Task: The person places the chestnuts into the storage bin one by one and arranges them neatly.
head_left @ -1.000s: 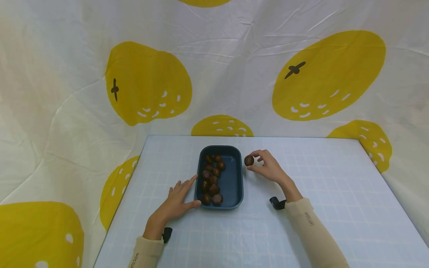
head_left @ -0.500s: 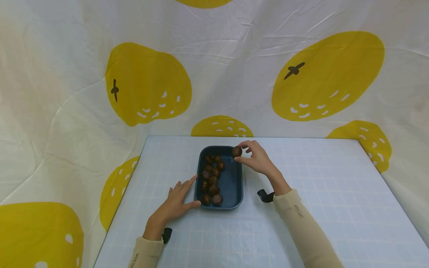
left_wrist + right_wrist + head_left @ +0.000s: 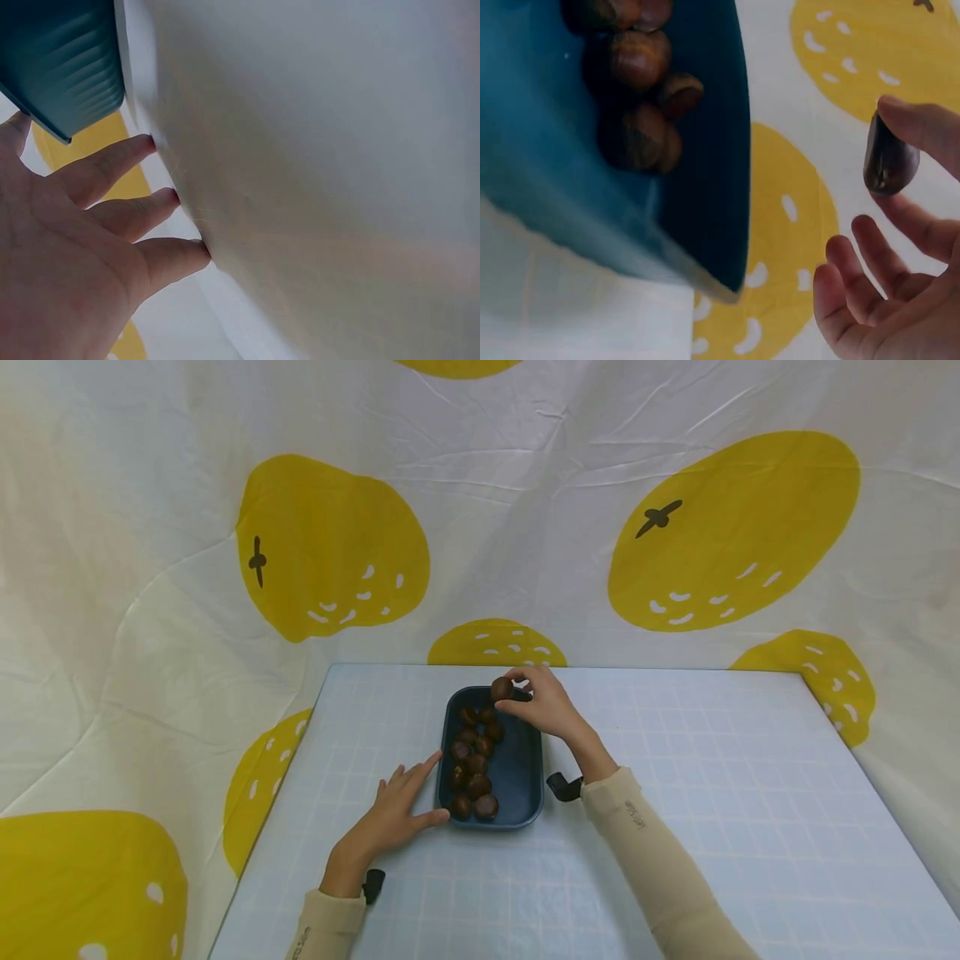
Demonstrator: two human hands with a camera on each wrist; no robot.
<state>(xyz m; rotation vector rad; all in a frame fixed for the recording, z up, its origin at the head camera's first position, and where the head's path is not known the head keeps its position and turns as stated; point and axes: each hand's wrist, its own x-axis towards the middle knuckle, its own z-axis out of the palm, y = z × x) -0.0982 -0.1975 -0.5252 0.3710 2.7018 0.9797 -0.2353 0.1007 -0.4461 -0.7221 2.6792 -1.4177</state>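
Observation:
A dark blue rectangular tray (image 3: 517, 785) stands on the table with several brown chestnuts (image 3: 477, 764) gathered along its left side. Over the tray's far end, my right hand (image 3: 546, 703) pinches a single chestnut (image 3: 502, 689) between thumb and index finger. The right wrist view shows that chestnut (image 3: 891, 159) held above the rim, its other fingers loosely bent. My left hand (image 3: 393, 814) lies with fingers spread at the tray's left side, index finger and thumb touching its edge. In the left wrist view the other fingertips of the left hand (image 3: 75, 247) rest on the table.
A pale blue checked cloth covers the table (image 3: 712, 827). Behind it hangs a white curtain (image 3: 517, 543) printed with large yellow fruit. A dark strap piece (image 3: 564, 787) sits at the right wrist, and another dark strap piece (image 3: 373, 887) at the left.
From beside the tray's right edge, my right hand has moved left and away from me with the chestnut, now over the tray's far end. The left hand and the tray have stayed put.

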